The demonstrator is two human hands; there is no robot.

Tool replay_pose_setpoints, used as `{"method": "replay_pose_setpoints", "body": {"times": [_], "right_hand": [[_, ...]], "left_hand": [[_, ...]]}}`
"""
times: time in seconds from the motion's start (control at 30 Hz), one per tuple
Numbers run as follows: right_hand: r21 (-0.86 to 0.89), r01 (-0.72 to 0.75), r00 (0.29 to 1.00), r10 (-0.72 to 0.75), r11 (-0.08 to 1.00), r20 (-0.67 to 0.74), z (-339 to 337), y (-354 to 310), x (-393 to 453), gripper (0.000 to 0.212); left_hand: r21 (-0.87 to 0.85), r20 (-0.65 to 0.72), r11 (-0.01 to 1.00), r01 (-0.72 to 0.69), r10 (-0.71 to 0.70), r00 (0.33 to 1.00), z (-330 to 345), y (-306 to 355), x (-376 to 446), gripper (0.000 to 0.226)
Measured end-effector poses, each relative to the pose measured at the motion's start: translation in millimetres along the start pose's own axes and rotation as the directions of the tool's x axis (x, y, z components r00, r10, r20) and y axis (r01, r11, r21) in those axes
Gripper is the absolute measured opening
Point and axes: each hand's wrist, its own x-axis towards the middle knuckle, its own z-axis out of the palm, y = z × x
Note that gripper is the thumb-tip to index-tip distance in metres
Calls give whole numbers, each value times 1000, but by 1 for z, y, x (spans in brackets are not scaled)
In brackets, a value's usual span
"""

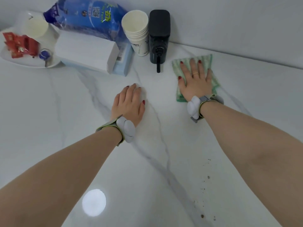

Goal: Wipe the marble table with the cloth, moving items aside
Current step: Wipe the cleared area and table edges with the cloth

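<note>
A green and white striped cloth (207, 62) lies flat on the white marble table (65, 104) near the back wall, right of centre. My right hand (194, 79) presses flat on the cloth with fingers spread. My left hand (129, 104) rests palm down on the bare marble at the centre, holding nothing. Both wrists wear grey bands. Small brown crumbs (205, 185) dot the marble near my right forearm.
Along the back stand a black dispenser (159, 35), a stack of paper cups (136, 30), a blue bag (86, 17), white and pale blue boxes (88, 51), and a white plate (29, 61) with red wrappers. The wall runs behind them.
</note>
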Motion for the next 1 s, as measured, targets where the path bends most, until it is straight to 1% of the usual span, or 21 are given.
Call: {"method": "replay_pose_setpoints", "body": {"times": [0.07, 0.1, 0.23, 0.3, 0.37, 0.4, 0.47, 0.57, 0.67, 0.7, 0.8, 0.83, 0.87, 0.93, 1.0], "right_hand": [[-29, 154, 988, -153, 988, 10, 0, -20, -5, 55], [-41, 204, 979, -203, 978, 18, 1, -27, -9, 55], [-61, 305, 952, -305, 950, 2, 7, -40, -35, 59], [-66, 400, 915, -403, 914, -31, 14, -45, -55, 62], [-99, 495, 863, -502, 863, -64, 25, -50, -73, 57], [-112, 523, 840, -533, 845, -97, 31, -53, -82, 54], [-111, 531, 827, -542, 840, -150, 40, -57, -101, 52], [-103, 502, 837, -513, 859, -190, 43, -63, -118, 52], [-95, 473, 860, -483, 876, -163, 43, -61, -120, 52], [-80, 431, 886, -438, 899, -150, 40, -62, -119, 53], [-48, 223, 964, -228, 974, -139, 35, -54, -118, 55], [-36, 158, 982, -161, 987, -100, 34, -45, -117, 56], [-16, 91, 993, -92, 996, -71, 32, -35, -117, 56], [14, -30, 997, 31, 999, -75, 28, -9, -123, 57], [36, -108, 992, 110, 994, -56, 27, 18, -132, 57]], "left_hand": [[19, -4, 1000, 9, -9, 1000, 0, -2, -2, 59], [25, -2, 1000, 11, -11, 1000, -1, -2, -4, 60], [5, 21, 1000, 1, -1, 1000, -3, -3, -16, 65], [-5, 8, 1000, -11, 11, 1000, -6, -3, -22, 62], [-8, -17, 1000, -12, 12, 1000, -6, -5, -27, 57], [-9, -22, 1000, -10, 10, 1000, -7, -6, -31, 55], [-10, -18, 1000, -2, 1, 1000, -8, -6, -40, 56], [-17, 2, 999, 41, -41, 999, -9, -3, -47, 63], [-21, 9, 998, 59, -59, 998, -8, 1, -49, 62], [-20, 12, 998, 56, -55, 998, -7, 2, -49, 60], [-25, 38, 999, 30, -29, 999, -4, 12, -47, 55], [-32, 52, 999, 22, -21, 998, -2, 17, -46, 52], [-37, 71, 999, 14, -11, 997, -1, 22, -46, 50], [-41, 93, 999, -20, 24, 995, 1, 32, -46, 51], [-40, 95, 997, -59, 63, 994, 4, 41, -47, 51]]}}
